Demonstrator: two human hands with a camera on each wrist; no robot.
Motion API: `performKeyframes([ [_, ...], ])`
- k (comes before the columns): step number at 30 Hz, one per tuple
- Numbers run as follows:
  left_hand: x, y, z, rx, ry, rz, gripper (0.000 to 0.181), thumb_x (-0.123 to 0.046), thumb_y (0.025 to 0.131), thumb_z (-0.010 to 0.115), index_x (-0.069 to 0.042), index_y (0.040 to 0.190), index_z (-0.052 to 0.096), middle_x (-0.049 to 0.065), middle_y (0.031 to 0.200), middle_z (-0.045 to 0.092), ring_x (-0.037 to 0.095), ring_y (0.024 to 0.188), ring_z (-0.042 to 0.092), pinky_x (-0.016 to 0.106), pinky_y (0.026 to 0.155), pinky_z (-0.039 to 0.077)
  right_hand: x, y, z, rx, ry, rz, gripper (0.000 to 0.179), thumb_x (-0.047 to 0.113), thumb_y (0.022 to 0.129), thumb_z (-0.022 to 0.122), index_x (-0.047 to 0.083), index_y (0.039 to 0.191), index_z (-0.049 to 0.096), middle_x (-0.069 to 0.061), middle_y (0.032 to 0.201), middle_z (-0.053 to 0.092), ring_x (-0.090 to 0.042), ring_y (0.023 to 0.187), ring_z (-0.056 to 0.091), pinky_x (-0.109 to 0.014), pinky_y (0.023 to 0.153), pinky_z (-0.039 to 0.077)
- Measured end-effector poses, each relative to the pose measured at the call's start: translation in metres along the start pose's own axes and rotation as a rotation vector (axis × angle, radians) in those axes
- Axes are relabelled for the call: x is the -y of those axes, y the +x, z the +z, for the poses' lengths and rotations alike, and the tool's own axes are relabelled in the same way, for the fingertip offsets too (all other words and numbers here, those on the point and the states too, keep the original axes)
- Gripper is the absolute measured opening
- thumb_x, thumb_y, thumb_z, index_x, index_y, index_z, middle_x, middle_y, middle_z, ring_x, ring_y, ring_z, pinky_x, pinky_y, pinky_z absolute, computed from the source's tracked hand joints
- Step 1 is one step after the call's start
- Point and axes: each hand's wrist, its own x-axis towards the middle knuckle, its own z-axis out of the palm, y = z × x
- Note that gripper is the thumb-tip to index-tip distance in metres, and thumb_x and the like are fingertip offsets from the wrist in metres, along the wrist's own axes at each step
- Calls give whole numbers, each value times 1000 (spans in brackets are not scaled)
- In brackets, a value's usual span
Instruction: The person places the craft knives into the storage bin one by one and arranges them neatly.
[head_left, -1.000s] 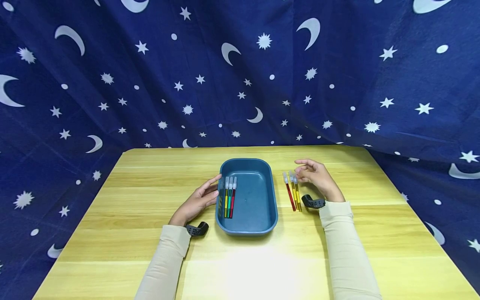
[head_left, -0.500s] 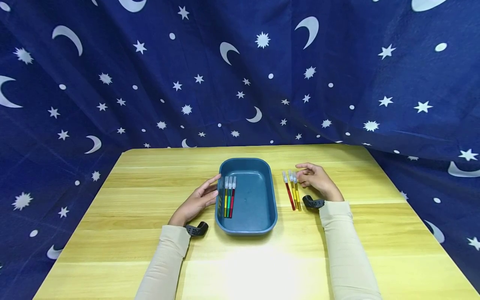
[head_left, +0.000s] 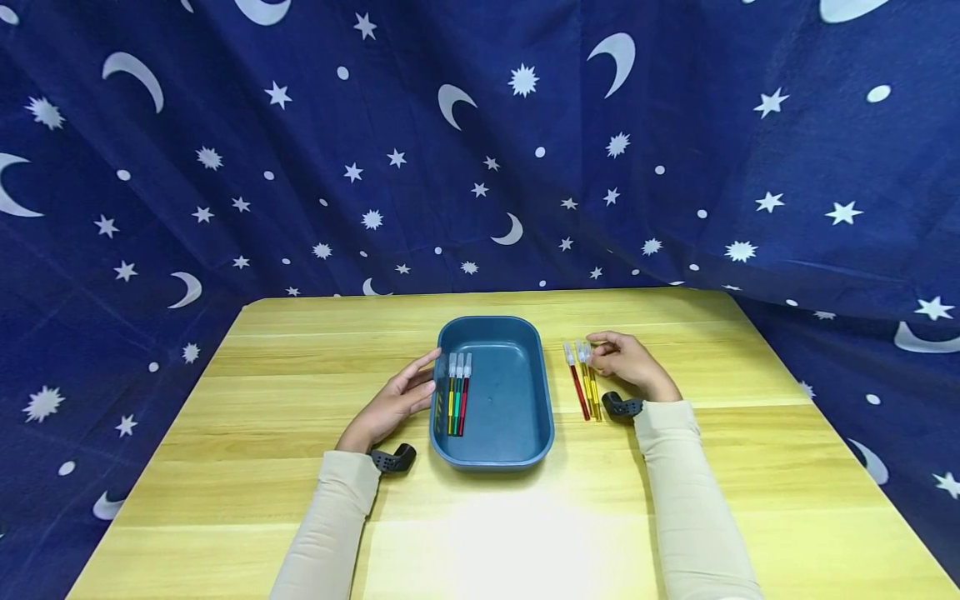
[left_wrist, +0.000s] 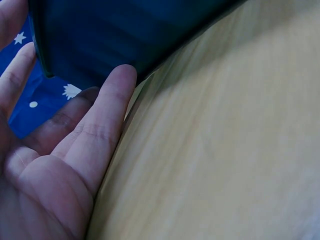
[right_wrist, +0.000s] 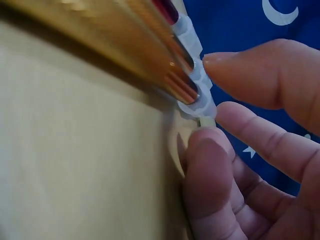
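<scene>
A blue tray (head_left: 551, 417) stands mid-table with three craft knives lying side by side in it: yellow (head_left: 452, 404), green (head_left: 458, 404) and red (head_left: 465, 404), each under a clear cap. My left hand (head_left: 390, 408) rests its extended fingers against the tray's left wall; the left wrist view shows the fingertips on that wall (left_wrist: 100, 40). To the tray's right lie a red craft knife (head_left: 577, 387) and two gold ones (head_left: 589, 392), caps pointing away. My right hand (head_left: 630, 364) has its fingertips at the gold knives' clear caps (right_wrist: 197, 102), thumb and forefinger spread apart.
The wooden table (head_left: 300, 350) reaches back to a dark blue curtain (head_left: 337, 125) with moons and stars. A black wrist mount (head_left: 393, 458) sits on the left wrist, another (head_left: 622, 406) on the right.
My right hand has dipped a little and shifted left, closer to the gold craft knives' caps. The left hand, tray and craft knives stay in place.
</scene>
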Motion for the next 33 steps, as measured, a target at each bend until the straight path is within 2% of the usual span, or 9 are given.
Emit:
performKeyframes([
  [8,-1,-2,0,-4,-4,-5,64,-14,117,50,-20,175,24,25,175,22,43,161,26,55,124,39,0,4,3,-34,-144,-16,60,-1,101,68,-18,153,45,-11,99,61,-14,75,59,-23,66,53],
  [12,-1,-3,0,-5,5,-8,64,-15,117,50,-20,175,23,24,175,21,43,161,25,55,124,39,1,4,5,-49,-168,6,59,0,101,68,-18,153,46,-9,94,59,-12,71,60,-23,66,56],
  [23,0,-2,0,-13,2,-12,64,-15,117,51,-21,175,24,24,175,22,42,161,25,57,125,36,1,4,5,-45,-135,32,52,-2,101,67,-18,148,50,-9,95,58,-11,71,62,-24,69,61],
  [33,-1,-1,1,-8,-2,-14,64,-15,117,51,-21,175,25,23,175,22,41,161,25,54,124,39,2,-2,-1,-13,28,28,54,-6,104,61,-18,152,41,-15,107,59,-11,83,65,-26,73,64],
])
